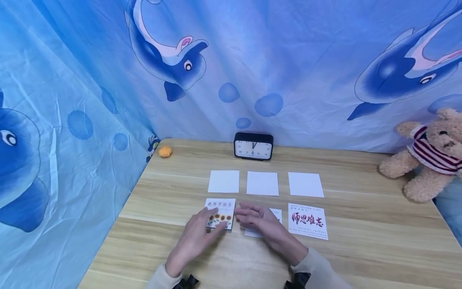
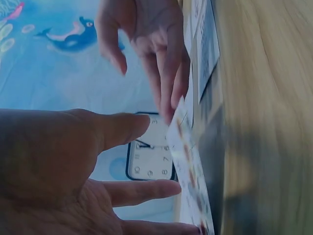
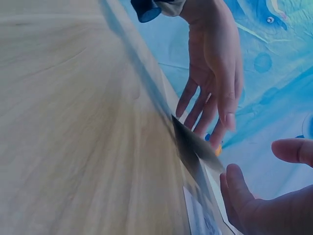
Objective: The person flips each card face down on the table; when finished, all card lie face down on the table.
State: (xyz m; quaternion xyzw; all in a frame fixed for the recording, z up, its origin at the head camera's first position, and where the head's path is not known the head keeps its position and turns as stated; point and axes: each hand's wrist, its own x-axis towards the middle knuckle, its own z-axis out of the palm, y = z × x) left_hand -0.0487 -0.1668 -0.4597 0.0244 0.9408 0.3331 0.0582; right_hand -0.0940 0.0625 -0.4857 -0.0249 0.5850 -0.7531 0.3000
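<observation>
Two hands meet over the wooden table [image 1: 361, 249]: the left hand [image 1: 196, 237] lies with straight fingers on the sunflower card [image 1: 220, 213] (near row, leftmost, one edge lifted), the right hand [image 1: 263, 224] flat, fingers relaxed, just beside it.

On the surface [image 1: 361, 224] lie three blank white cards [image 1: 262, 183], three printed cards [image 1: 308, 220], one of them largely hidden under a hand, one black clock [image 1: 253, 146], one small orange ball [image 1: 165, 151] and one teddy bear [image 1: 429, 154], with two hands [image 1: 268, 224] above them.
</observation>
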